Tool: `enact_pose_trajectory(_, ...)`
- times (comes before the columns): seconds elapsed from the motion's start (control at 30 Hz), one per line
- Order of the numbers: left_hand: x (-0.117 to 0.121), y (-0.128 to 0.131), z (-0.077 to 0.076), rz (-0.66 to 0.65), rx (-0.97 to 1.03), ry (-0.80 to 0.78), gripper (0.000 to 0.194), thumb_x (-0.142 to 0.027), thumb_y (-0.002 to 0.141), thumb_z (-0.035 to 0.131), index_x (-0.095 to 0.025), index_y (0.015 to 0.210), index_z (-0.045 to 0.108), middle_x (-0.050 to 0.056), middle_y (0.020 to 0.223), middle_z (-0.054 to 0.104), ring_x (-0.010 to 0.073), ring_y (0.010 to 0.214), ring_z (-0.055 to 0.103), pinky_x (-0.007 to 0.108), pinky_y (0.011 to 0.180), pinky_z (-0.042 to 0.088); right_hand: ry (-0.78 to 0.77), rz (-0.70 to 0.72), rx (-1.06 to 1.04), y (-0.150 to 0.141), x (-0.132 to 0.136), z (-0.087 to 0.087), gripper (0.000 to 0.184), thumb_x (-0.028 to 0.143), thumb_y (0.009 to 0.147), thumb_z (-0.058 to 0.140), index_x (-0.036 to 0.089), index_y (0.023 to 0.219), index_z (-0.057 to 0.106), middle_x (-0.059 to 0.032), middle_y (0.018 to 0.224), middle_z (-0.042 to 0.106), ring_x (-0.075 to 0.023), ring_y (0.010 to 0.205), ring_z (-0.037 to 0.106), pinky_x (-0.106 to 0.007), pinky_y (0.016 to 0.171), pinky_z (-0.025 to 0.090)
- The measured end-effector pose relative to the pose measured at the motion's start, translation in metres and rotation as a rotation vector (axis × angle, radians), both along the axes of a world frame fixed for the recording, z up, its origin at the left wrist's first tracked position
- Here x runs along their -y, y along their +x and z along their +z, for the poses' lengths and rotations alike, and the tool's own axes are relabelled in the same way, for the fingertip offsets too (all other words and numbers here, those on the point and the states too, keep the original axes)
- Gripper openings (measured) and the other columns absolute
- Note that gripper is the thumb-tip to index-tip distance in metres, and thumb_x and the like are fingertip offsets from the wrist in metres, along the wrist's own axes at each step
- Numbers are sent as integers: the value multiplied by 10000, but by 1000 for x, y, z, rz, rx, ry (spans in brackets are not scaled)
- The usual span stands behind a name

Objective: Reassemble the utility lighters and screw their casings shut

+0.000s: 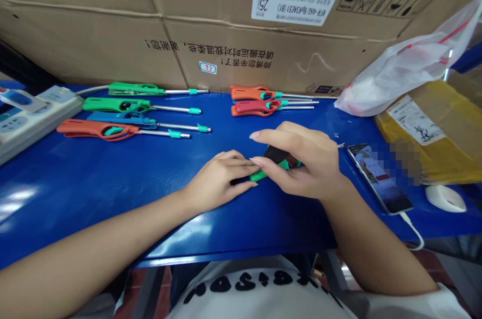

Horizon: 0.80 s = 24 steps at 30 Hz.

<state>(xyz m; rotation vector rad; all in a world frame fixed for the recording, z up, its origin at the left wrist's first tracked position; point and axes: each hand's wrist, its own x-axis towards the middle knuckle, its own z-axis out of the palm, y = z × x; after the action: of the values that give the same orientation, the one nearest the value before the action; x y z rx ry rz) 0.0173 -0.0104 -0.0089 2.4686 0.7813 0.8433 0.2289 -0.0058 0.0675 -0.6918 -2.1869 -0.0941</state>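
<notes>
On the table in front of me lies a green utility lighter (258, 175), mostly covered by my hands. My left hand (216, 178) grips its near end, thumb on one side and fingers on the other. Over the lighter's other part, my right hand (311, 161) is curled round a small dark object (276, 153), whose kind I cannot make out. Along the back left are green lighters (116, 105), a blue lighter (124, 117) and an orange lighter (98, 128). Orange and red lighters (256, 106) lie at the back centre, metal tubes pointing right.
A large cardboard box (222, 32) walls off the back of the blue table (113, 173). On the left is a power strip (37, 113). The right side holds a phone (376, 183) on a cable, a white mouse (446, 198), a yellow-taped parcel (444, 153) and a plastic bag (406, 68).
</notes>
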Motion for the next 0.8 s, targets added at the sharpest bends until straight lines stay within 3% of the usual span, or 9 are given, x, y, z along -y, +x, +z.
enact_pose_trajectory(0.1,-1,0,-2,8,28,-12,253,-292,940,718,-223,1182,741,47,1070,786,203,976,662,366,908,546,26,14,-10,2,-1,-1,221,342,974,632,197,1140,655,28,737,676,-105,598,612,-237,572,465)
enact_pose_trajectory(0.2,-1,0,-1,-4,8,-37,272,-301,937,719,-229,1199,745,59,1143,779,214,1008,656,389,933,548,-76,125,-66,4,0,-1,313,218,990,488,177,1278,603,-64,1033,751,-163,910,719,-270,732,552)
enact_pose_trajectory(0.27,-1,-1,0,-8,6,-51,277,-303,937,718,-229,1203,746,61,1167,776,220,1015,654,395,936,551,-119,137,-77,3,1,0,364,172,968,468,179,1314,579,-88,1151,742,-179,1002,720,-289,796,568)
enact_pose_trajectory(0.47,-1,-1,-1,-10,4,-25,267,-306,943,711,-236,1198,744,54,1181,772,237,1052,654,428,960,543,59,-98,-25,3,-3,-2,143,311,923,682,221,1033,669,18,755,719,-116,588,635,-238,568,481)
enact_pose_trajectory(0.67,0,-1,1,-2,8,-18,312,-311,935,721,-193,1224,732,78,1150,778,226,1004,647,402,931,554,-119,88,-86,8,-2,0,354,223,983,455,164,1301,599,-99,1143,752,-179,936,730,-297,804,572)
enact_pose_trajectory(0.8,0,-1,1,-7,19,-2,261,-280,930,728,-205,1180,745,59,1108,783,218,978,639,378,902,553,-9,11,-55,4,-2,-1,277,286,959,635,211,1225,645,9,808,730,-121,662,660,-233,652,527)
